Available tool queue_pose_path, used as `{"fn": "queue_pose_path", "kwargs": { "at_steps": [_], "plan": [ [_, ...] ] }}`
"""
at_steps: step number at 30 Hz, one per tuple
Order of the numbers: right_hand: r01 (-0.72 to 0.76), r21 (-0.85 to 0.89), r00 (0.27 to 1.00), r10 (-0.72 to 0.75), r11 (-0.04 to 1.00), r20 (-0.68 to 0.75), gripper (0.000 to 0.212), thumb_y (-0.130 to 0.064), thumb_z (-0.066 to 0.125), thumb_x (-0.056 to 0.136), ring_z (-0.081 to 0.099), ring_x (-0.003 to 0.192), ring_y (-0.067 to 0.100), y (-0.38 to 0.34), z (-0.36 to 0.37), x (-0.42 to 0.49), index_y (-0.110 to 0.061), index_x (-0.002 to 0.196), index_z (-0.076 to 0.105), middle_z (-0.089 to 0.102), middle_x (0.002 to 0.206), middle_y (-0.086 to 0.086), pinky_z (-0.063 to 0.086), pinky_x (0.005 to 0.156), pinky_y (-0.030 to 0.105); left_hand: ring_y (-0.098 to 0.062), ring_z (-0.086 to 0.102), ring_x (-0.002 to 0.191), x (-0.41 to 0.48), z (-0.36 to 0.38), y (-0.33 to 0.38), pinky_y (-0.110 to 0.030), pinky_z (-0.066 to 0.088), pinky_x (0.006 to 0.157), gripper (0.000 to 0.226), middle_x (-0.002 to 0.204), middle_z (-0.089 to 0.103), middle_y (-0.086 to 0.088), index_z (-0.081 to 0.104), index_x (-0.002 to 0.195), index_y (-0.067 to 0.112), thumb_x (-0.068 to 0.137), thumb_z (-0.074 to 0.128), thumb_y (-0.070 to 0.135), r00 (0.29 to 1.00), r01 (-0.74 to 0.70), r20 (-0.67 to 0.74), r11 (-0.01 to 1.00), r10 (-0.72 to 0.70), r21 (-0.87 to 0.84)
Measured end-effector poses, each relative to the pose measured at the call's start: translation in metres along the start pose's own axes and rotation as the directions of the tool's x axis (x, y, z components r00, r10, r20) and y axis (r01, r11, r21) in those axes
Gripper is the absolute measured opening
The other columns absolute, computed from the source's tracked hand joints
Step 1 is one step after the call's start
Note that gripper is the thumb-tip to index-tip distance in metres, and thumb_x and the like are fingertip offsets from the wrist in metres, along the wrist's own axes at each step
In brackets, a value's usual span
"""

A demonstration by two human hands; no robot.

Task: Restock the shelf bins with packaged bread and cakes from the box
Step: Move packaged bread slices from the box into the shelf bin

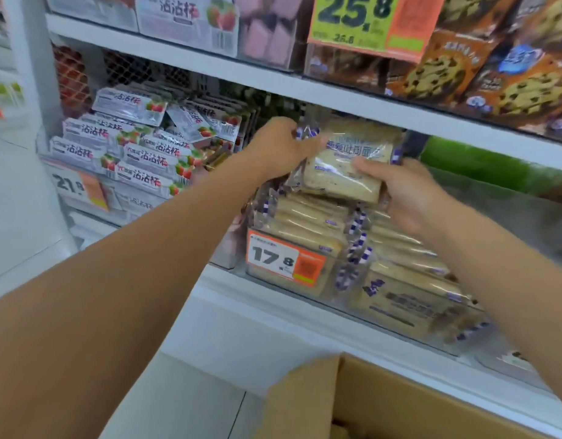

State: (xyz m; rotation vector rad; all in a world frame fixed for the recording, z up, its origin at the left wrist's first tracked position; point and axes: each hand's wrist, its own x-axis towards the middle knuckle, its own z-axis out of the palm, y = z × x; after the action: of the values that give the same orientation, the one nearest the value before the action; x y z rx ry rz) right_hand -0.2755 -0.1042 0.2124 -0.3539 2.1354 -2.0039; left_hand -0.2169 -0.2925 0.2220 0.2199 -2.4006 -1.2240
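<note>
Bread pack [343, 167], one, held in both grips: left hand [278, 147], right hand [409, 194], over bin [336, 301]

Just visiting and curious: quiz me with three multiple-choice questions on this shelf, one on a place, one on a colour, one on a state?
1. Where is the held pack against the stack in the bin? A) under it B) above it C) far left of it.
2. The wrappers' striped edges are: A) red B) green C) purple.
3. The left hand and right hand are: A) both gripping the pack B) both idle C) one gripping only.
Answers: B, it hangs over the stacked bread; C, purple stripes line the seams; A, each hand's fingers curl round an end.
</note>
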Motion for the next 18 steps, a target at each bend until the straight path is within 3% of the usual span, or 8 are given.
{"fn": "queue_pose_path", "kwargs": {
  "at_steps": [2,4,7,10,12,14,16,18],
  "plan": [
    [0.0,-0.014,0.999,-0.001,1.0,-0.053,0.091,-0.037,0.093,0.05,0.071,0.095,0.026,0.007,0.01,0.026,-0.003,0.125,0.055,0.071,0.111,0.011,0.056,0.08,0.037,-0.014,0.049,0.062,0.02,-0.001,-0.008,-0.026,0.036,0.061,0.045,0.07,0.055,-0.005,0.066,0.089,-0.002,0.091,0.066,0.043,1.0,0.013,0.023,0.999,-0.014,0.038],
    [-0.01,0.03,0.993,0.013,0.999,-0.113,0.096,-0.037,0.092,0.039,0.069,0.1,0.027,0.015,0.018,0.05,-0.002,0.121,0.058,0.07,0.111,0.011,0.053,0.093,0.043,-0.02,0.059,0.079,0.026,-0.003,-0.019,-0.028,0.047,0.072,0.052,0.088,0.065,-0.009,0.067,0.107,-0.002,0.089,0.065,0.047,1.0,0.008,0.014,0.994,-0.009,0.112],
    [-0.015,-0.084,0.976,-0.004,0.996,-0.216,0.062,-0.032,0.088,0.066,0.064,0.102,0.025,0.027,0.028,0.068,-0.005,0.113,0.06,0.067,0.113,0.009,0.051,0.096,0.037,-0.03,0.064,0.09,0.011,-0.003,-0.035,-0.041,0.054,0.083,0.031,0.098,0.07,-0.015,0.065,0.096,0.009,0.091,0.064,0.039,0.992,-0.052,-0.101,0.969,0.078,0.243],
    [0.057,-0.256,0.959,-0.124,0.965,-0.254,0.062,-0.036,0.083,0.075,0.058,0.101,0.017,0.031,0.032,0.082,-0.009,0.125,0.055,0.061,0.113,0.002,0.047,0.089,0.023,-0.028,0.064,0.081,-0.006,-0.003,-0.038,-0.04,0.056,0.076,0.011,0.089,0.071,-0.008,0.066,0.09,0.016,0.091,0.058,0.024,0.963,-0.067,-0.237,0.965,0.129,0.252],
    [0.093,-0.337,0.946,-0.189,0.937,-0.263,0.09,-0.045,0.086,0.066,0.056,0.109,0.015,0.03,0.034,0.084,-0.01,0.138,0.045,0.058,0.123,-0.001,0.045,0.098,0.023,-0.02,0.064,0.076,-0.008,-0.002,-0.038,-0.038,0.056,0.074,0.012,0.087,0.07,0.004,0.068,0.091,0.022,0.093,0.056,0.023,0.96,-0.055,-0.252,0.967,0.119,0.249],
    [0.118,-0.387,0.929,-0.239,0.914,-0.281,0.122,-0.053,0.087,0.057,0.046,0.131,0.018,0.031,0.034,0.086,-0.012,0.153,0.023,0.045,0.148,0.004,0.035,0.111,0.024,-0.017,0.063,0.075,-0.008,-0.001,-0.037,-0.036,0.056,0.072,0.013,0.086,0.069,0.008,0.068,0.089,0.028,0.093,0.056,0.024,0.96,-0.048,-0.258,0.969,0.112,0.243],
    [0.185,-0.418,0.916,-0.31,0.889,-0.253,0.126,-0.038,0.085,0.071,0.034,0.141,0.017,0.032,0.035,0.083,-0.013,0.155,-0.005,0.024,0.16,0.007,0.024,0.106,0.012,-0.015,0.063,0.077,-0.008,0.0,-0.039,-0.034,0.055,0.072,0.015,0.088,0.07,0.009,0.07,0.091,0.029,0.093,0.056,0.024,0.954,-0.048,-0.276,0.969,0.116,0.242],
    [0.238,-0.461,0.903,-0.37,0.855,-0.22,0.12,-0.029,0.08,0.08,0.037,0.138,0.02,0.032,0.034,0.079,-0.014,0.154,-0.014,0.021,0.16,0.01,0.026,0.093,0.009,-0.013,0.062,0.077,-0.006,0.001,-0.041,-0.031,0.052,0.07,0.014,0.088,0.069,0.01,0.07,0.092,0.03,0.093,0.057,0.025,0.949,-0.046,-0.292,0.967,0.12,0.25]
  ]
}}
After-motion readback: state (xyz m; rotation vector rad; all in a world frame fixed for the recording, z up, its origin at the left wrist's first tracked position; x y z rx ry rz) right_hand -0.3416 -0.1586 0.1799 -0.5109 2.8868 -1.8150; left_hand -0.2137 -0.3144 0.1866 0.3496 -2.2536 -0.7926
